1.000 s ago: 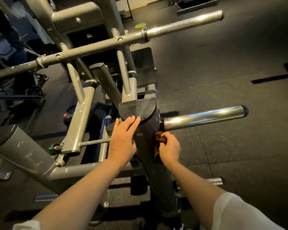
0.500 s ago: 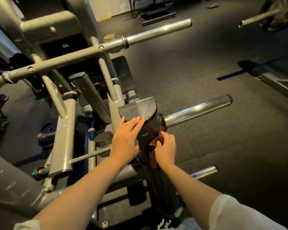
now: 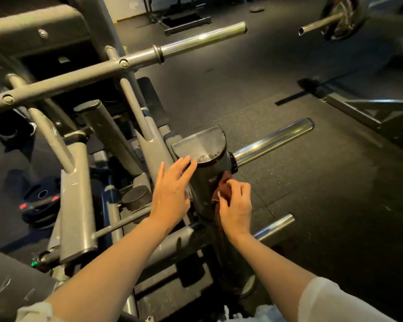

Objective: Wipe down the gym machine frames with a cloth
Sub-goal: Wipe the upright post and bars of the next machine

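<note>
The cloth (image 3: 223, 185) had been carried slightly higher up the dark post (image 3: 208, 182) since a second earlier, toward the capped top edge. It was pinched by the right hand (image 3: 236, 204) against the post's right side, below the chrome peg (image 3: 273, 141). The left hand (image 3: 171, 194) was laid flat, fingers spread, on the left side, apparently as a brace.

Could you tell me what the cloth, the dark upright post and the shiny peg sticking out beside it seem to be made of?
The cloth, gripped by the right hand, looks like soft reddish-brown fabric: it bunches and folds. The upright post seems to be dark painted metal with a semi-gloss sheen; its flat cap looks dusty. The weight peg appears to be chrome-plated steel, given its bright mirror-like highlights.
</note>
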Available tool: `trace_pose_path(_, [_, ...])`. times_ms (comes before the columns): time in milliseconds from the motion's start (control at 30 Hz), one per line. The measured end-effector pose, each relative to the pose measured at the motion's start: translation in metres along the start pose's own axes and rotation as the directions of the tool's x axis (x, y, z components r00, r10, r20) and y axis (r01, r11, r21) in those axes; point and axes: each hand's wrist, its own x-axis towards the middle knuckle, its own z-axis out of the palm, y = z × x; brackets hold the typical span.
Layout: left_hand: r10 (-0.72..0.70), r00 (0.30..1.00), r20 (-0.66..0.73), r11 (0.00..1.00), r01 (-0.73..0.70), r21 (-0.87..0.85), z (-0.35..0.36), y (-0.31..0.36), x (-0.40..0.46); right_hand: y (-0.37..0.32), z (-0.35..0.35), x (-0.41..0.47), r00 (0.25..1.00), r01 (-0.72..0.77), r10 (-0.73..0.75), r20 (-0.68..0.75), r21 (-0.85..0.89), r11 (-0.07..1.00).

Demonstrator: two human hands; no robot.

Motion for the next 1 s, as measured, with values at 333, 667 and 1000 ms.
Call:
trace_pose_path(333, [0.068,0.997,-0.032,0.998,-0.068,0.004,-0.001,-0.003,-0.001,0.004,0.014,-0.006,0.998,-0.03,0.041,0.052,-0.191,0.981])
trace_pose_path(667, [0.093,0.996,0.008,0.996,-0.093,-0.005,-0.001,-0.008,-0.003,-0.006,0.028,-0.007,0.997,0.064,-0.05,0.063,-0.255,0.965])
trace_pose_path(1000, [0.085,0.996,0.039,0.996,-0.085,0.009,0.004,-0.008,-0.005,-0.011,0.018,0.016,0.992,-0.104,0.097,-0.077,-0.091,0.99])
